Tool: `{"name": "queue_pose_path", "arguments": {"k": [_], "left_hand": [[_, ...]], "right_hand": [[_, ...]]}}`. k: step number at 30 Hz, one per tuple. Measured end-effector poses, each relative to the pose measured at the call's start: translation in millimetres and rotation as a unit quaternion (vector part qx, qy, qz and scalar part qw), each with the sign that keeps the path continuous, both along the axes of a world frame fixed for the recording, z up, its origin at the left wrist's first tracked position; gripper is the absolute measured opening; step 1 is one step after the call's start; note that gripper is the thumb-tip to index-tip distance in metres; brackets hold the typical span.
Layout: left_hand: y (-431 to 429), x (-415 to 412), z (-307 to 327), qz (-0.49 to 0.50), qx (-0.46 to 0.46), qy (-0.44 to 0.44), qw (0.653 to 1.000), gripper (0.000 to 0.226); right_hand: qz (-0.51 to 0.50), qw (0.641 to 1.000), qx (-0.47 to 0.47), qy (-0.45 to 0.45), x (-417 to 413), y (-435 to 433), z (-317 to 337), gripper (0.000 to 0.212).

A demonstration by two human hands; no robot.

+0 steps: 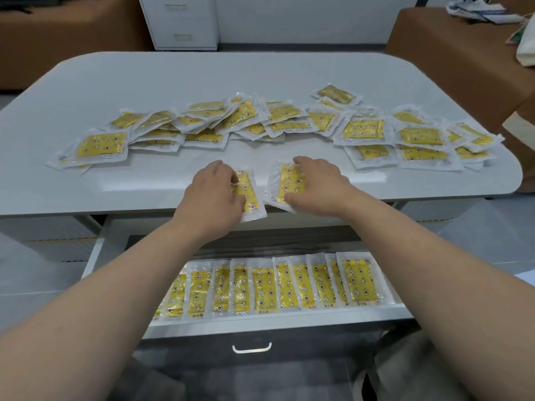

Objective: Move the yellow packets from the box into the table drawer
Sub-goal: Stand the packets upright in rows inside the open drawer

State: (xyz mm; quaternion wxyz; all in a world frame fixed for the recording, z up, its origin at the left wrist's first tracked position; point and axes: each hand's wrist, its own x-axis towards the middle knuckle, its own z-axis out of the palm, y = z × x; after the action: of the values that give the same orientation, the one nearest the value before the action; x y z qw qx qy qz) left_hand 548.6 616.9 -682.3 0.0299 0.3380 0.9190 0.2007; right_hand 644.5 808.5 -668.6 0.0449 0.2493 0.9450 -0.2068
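Many yellow packets in clear wrappers lie spread across the white table (173, 82), from a left pile (101, 146) to a right pile (417, 137). At the table's front edge my left hand (215, 192) grips one packet (250, 198) with curled fingers. Beside it my right hand (315, 183) holds another packet (285, 185), thumb at its near end and fingers over its far end. Below, the open drawer (95, 256) holds a row of several packets (263, 287) laid side by side. No box is visible.
The drawer front with a white handle (252, 348) juts toward me under my arms. A white cabinet (179, 21) stands beyond the table. Brown furniture (451, 53) with bags is at the back right. Bare tabletop lies at the far side.
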Motion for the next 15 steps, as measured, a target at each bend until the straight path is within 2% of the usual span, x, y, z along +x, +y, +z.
{"name": "queue_pose_path", "arguments": {"k": [3,7,11,15], "left_hand": [[1.4,1.1,1.9,0.017,0.019,-0.055,0.998,0.048],[3.7,2.0,2.4,0.013,0.014,-0.054,0.998,0.065],[4.9,2.5,1.0,0.013,0.023,-0.055,0.998,0.073],[5.8,2.9,0.0,0.008,0.008,-0.057,0.998,0.078]], "right_hand": [[-0.010,1.000,-0.003,0.007,2.1,0.4,3.0,0.096],[-0.018,0.998,-0.048,0.046,4.6,-0.3,9.9,0.104],[-0.002,0.996,-0.079,0.045,5.5,3.1,16.2,0.074],[0.033,0.991,-0.120,0.050,12.3,10.5,28.9,0.022]]}}
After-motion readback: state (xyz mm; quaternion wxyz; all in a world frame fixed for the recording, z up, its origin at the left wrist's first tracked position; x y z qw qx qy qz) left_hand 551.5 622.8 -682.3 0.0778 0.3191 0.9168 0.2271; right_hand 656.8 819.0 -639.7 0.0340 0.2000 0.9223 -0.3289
